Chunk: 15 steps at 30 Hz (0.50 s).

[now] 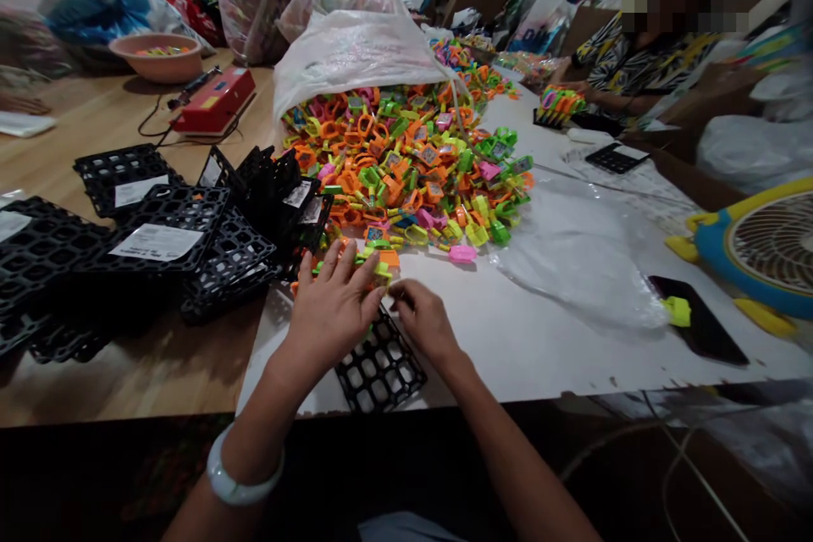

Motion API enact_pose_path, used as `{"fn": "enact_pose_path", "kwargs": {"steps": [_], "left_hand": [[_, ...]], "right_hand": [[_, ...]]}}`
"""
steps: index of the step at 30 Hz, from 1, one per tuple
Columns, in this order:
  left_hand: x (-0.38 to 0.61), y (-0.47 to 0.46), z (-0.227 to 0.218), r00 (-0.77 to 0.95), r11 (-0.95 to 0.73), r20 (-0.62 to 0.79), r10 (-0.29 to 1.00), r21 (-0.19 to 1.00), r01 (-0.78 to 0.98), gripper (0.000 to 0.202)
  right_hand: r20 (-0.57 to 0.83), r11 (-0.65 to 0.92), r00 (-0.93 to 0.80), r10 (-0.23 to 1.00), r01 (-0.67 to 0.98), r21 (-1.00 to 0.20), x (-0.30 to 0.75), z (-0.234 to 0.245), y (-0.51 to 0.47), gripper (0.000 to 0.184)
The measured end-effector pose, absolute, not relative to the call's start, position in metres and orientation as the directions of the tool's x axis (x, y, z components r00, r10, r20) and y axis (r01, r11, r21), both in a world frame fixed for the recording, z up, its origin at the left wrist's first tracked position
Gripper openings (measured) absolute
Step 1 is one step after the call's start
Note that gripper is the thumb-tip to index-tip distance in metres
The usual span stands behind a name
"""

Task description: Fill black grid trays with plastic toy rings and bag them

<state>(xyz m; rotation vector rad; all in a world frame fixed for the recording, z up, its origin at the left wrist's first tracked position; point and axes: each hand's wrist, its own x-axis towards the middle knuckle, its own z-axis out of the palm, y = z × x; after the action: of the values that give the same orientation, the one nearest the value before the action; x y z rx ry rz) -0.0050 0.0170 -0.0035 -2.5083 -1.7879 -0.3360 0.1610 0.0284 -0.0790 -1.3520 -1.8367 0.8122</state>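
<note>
My left hand (332, 303) lies palm down with its fingers spread over several small plastic toys at the far end of a black grid tray (382, 371). Some yellow, green and orange shows between and beyond its fingertips. Close by on the right, my right hand (424, 322) has its fingers curled together at the tray's right edge. What those fingers hold, if anything, is hidden. Rows of open cells fill the near half of the tray. Just past my hands spreads a heap of orange, green, yellow and pink plastic toys (394, 161), spilling from a white plastic bag (362, 51).
Black grid trays (235, 246) with white labels are stacked at the left. Behind them are a red box (216, 102) with cables and a pink basin (157, 59). To the right are a clear bag (572, 254), a phone (705, 326), a fan (768, 241) and another person (660, 59).
</note>
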Motion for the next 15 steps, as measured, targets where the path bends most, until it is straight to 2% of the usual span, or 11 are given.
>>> {"fn": "enact_pose_path", "kwargs": {"steps": [3,6,8,11,13,15], "left_hand": [[-0.011,0.009,-0.002,0.281,-0.300,0.196,0.939,0.072,0.951,0.052],[-0.015,0.004,0.001,0.248,-0.262,0.180,0.952,0.055,0.964,0.051],[-0.016,0.004,0.002,0.239,-0.250,0.166,0.957,0.051,0.967,0.051],[-0.016,0.005,0.002,0.236,-0.248,0.159,0.959,0.057,0.967,0.051],[-0.014,0.006,0.002,0.233,-0.244,0.161,0.959,0.057,0.968,0.052],[-0.013,0.006,0.002,0.231,-0.242,0.166,0.959,0.052,0.969,0.053]], "right_hand": [[0.249,0.318,-0.200,0.948,0.668,-0.673,0.159,-0.078,0.058,0.046],[0.216,0.373,-0.305,0.928,0.734,-0.567,0.158,-0.088,0.076,0.044],[0.234,0.388,-0.310,0.922,0.717,-0.579,0.168,-0.096,0.079,0.037],[0.273,0.372,-0.253,0.928,0.648,-0.665,0.191,-0.103,0.073,0.028],[0.266,0.287,-0.136,0.955,0.663,-0.692,0.200,-0.102,0.068,0.024],[0.217,0.141,0.010,0.976,0.731,-0.667,0.200,-0.098,0.065,0.023]]}}
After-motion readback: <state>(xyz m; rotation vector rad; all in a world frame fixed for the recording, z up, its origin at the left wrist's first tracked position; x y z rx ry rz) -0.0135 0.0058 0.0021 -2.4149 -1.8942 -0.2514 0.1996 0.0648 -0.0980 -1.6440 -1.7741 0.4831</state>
